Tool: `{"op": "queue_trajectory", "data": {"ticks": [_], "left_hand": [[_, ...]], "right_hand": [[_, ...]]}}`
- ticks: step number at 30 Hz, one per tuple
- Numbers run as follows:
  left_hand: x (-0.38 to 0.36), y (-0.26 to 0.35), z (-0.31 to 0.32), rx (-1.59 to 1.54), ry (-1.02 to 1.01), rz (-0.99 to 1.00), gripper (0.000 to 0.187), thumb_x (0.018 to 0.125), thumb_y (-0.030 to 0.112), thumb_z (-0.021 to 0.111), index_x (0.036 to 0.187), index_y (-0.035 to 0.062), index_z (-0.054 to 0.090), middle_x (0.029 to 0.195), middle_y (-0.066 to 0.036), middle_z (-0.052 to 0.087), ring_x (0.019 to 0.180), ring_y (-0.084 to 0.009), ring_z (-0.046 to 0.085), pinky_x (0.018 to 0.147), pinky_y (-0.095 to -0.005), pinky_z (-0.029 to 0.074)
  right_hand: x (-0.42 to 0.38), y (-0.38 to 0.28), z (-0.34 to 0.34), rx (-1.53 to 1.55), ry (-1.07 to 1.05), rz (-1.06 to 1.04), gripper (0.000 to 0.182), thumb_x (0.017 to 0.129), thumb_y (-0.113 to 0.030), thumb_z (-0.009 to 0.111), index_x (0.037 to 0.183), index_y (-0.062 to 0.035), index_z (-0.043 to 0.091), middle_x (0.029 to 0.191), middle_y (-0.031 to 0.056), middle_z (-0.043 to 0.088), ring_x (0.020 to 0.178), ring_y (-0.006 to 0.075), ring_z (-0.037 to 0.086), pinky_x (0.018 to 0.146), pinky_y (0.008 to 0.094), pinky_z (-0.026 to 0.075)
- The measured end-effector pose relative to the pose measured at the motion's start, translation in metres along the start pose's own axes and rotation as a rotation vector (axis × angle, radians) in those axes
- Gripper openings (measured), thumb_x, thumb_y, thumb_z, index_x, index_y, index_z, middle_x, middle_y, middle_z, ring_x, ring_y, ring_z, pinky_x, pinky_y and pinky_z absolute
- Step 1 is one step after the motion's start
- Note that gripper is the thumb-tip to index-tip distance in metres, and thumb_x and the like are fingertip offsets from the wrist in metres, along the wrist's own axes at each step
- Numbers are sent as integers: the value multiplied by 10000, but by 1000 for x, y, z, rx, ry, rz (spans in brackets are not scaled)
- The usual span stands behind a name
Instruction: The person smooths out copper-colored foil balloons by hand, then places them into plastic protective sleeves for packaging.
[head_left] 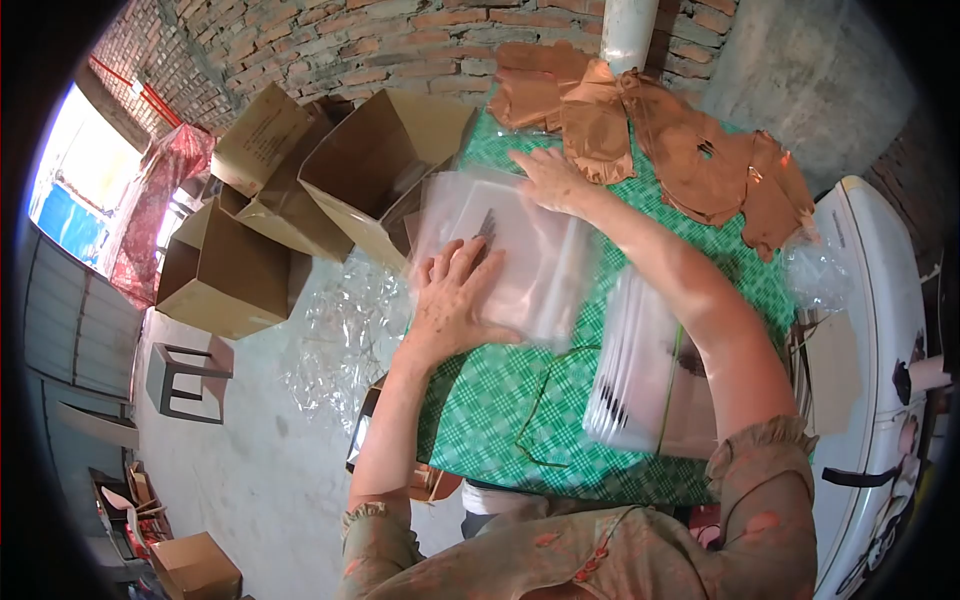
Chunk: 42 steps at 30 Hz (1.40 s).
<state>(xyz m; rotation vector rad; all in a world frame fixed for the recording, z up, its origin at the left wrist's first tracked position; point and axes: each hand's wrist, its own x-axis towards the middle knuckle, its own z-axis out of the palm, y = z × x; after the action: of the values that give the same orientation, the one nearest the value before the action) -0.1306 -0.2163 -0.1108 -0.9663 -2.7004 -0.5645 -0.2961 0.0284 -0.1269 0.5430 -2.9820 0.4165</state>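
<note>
A stack of clear plastic sleeves (535,270) lies on the green checked tablecloth (490,410), with a small dark mark near its left side. My left hand (455,300) rests on the lower left of this stack, fingers spread. At the top edge of the stack is my right hand (552,182), its fingers stretched out to the left and apart. Beneath my right forearm lies a second, fanned pile of clear sleeves (635,370) with dark marks along its edge. A thin green string (540,420) runs over the cloth.
Open cardboard boxes (400,150) stand left of the table. Crumpled brown sheets (690,150) cover the table's far edge. Clear plastic scraps (340,335) lie on the floor, near a dark stool frame (165,385). A white appliance (870,300) stands at the right.
</note>
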Motion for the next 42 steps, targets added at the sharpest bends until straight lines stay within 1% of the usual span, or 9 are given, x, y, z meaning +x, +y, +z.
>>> {"op": "queue_trajectory", "data": {"ticks": [8, 14, 19, 24, 31, 32, 36, 39, 42], "left_hand": [[4, -1, 2, 65, 9, 9, 1042, 561, 672, 835, 1431, 160, 578, 1525, -141, 459, 1440, -400, 358, 1198, -558, 206], [4, 4, -1, 47, 9, 81, 1020, 592, 650, 850, 1441, 158, 569, 1531, -131, 456, 1461, -382, 340, 1204, -557, 188], [9, 53, -16, -221, 5, 173, 733, 756, 394, 835, 1350, 35, 600, 1367, -182, 573, 1294, -396, 497, 1087, -501, 393], [-16, 102, -12, -225, -124, 210, 536, 809, 123, 791, 1301, 7, 614, 1194, -179, 633, 1111, -361, 596, 921, -429, 523], [-64, 117, 15, 180, -56, 117, 551, 822, 170, 783, 1313, 11, 590, 1053, -138, 632, 964, -327, 612, 824, -428, 531], [-67, 120, 18, 184, -47, 55, 396, 850, 163, 755, 1196, 19, 627, 980, -134, 635, 927, -328, 621, 794, -428, 528], [-73, 111, 26, 207, -56, -28, 115, 912, 118, 664, 964, 23, 626, 900, -172, 666, 869, -366, 645, 776, -453, 519], [-71, 110, 21, 172, -102, -30, 132, 913, 125, 672, 984, 24, 625, 891, -161, 669, 846, -370, 645, 762, -465, 518], [-68, 123, 14, 91, -79, -111, 154, 899, 130, 689, 958, 24, 595, 958, -172, 693, 913, -361, 671, 783, -464, 533]], "right_hand": [[-25, 28, -60, 239, 44, -87, 450, 944, -178, 577, 1368, -27, 561, 1278, 221, 624, 1266, 380, 528, 1085, 481, 406], [-164, 65, -121, 165, 177, -117, 334, 984, -191, 604, 1274, -27, 626, 1240, 118, 640, 1230, 281, 543, 1043, 392, 422], [-309, 63, -169, 212, 207, 128, 264, 956, -69, 630, 1217, -34, 653, 1184, 100, 650, 1085, 237, 612, 925, 340, 493], [-401, 49, -168, 351, 245, 404, 240, 936, -52, 640, 1174, -24, 656, 1087, 123, 665, 970, 249, 653, 869, 348, 516], [-475, 42, -121, 74, 70, 387, 405, 873, -78, 687, 1265, -46, 587, 1108, 160, 571, 1008, 368, 616, 853, 449, 514], [-478, 39, -115, 59, 33, 400, 405, 871, -87, 689, 1260, -52, 579, 1108, 160, 553, 1010, 380, 607, 849, 462, 511], [-483, 41, -94, -75, 127, 388, 283, 895, -137, 675, 1111, -58, 510, 1028, 150, 556, 1017, 358, 613, 792, 464, 558], [-484, 60, -81, -86, 102, 424, 231, 917, -111, 627, 1107, -71, 501, 1004, 153, 575, 966, 359, 642, 770, 473, 563], [-483, 50, -81, -63, 298, 485, 179, 909, -86, 626, 1068, -73, 544, 947, 149, 604, 845, 395, 647, 723, 503, 521]]}}
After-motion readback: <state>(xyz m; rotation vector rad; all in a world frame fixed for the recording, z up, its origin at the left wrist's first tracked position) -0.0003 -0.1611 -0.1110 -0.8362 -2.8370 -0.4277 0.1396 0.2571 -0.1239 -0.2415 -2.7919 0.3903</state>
